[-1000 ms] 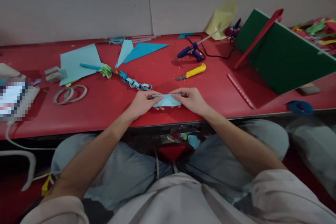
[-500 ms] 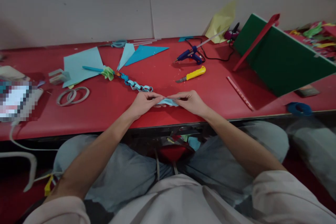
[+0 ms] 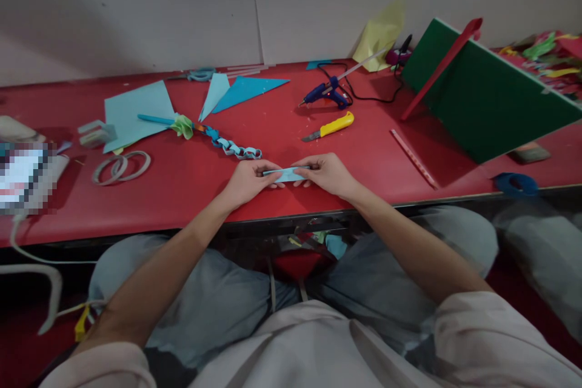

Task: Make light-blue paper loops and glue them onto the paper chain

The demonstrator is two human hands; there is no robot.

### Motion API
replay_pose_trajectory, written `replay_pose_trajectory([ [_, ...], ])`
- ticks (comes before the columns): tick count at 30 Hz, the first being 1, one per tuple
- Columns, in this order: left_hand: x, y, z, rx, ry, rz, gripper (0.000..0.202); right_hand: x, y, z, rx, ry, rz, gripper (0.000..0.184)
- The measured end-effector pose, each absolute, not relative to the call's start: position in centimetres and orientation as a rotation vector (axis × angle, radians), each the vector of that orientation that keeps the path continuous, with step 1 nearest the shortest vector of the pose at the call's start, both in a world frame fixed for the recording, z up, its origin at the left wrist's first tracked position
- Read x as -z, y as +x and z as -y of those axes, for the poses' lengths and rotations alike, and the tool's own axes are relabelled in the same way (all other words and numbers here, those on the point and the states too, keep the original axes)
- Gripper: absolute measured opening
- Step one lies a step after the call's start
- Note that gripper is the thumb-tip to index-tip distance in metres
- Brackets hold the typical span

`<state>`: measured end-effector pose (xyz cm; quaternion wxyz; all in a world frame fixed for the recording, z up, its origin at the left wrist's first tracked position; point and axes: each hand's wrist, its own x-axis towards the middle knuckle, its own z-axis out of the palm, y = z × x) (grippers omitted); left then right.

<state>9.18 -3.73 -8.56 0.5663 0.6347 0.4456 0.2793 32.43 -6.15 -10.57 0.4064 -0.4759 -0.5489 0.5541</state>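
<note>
Between my two hands a light blue paper strip [image 3: 287,175] is held level, close to the table's front edge. My left hand [image 3: 247,183] pinches its left end and my right hand [image 3: 328,173] pinches its right end, thumbs on the near side. Just beyond my left hand lies a paper chain [image 3: 234,149] of blue and pale links. Its far end runs to a green paper ruffle [image 3: 182,126] and a rolled blue paper stick [image 3: 154,119]. A yellow utility knife [image 3: 336,125] with its blade out lies beyond my right hand.
A blue glue gun [image 3: 324,93] with a cord lies behind the knife. Blue paper pieces [image 3: 250,92], scissors [image 3: 200,74] and tape rolls [image 3: 122,168] lie to the left. A green board [image 3: 482,97] leans at right, near a pink ruler [image 3: 413,159] and a blue ring [image 3: 516,184].
The blue paper has turned from a partly covered, creased shape into a flat strip showing between my hands. My fingers have moved slightly apart along it.
</note>
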Motion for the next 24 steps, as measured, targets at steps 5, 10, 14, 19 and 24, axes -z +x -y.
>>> replay_pose_trajectory([
  [5, 8.4, 9.1, 3.7, -0.63, 1.46, -1.028, 0.046, 10.4, 32.5, 6.3, -1.438, -1.108, 1.378, 0.04],
  [10, 8.1, 8.6, 3.5, -0.658, 1.428, -0.978, 0.055, 10.8, 32.7, 6.7, -1.328, -1.022, 1.413, 0.035],
  [14, 8.1, 8.5, 3.4, -0.683, 1.445, -0.974, 0.053, 10.8, 32.9, 6.6, -1.187, -0.941, 1.559, 0.023],
  [19, 8.7, 8.9, 3.6, -0.822, 1.54, -0.986, 0.059, 10.4, 32.4, 6.7, -0.964, -1.021, 1.676, 0.033],
  [24, 9.2, 9.5, 4.4, -0.861, 1.743, -1.008, 0.041, 10.4, 31.8, 6.9, -1.087, -1.107, 1.657, 0.026],
])
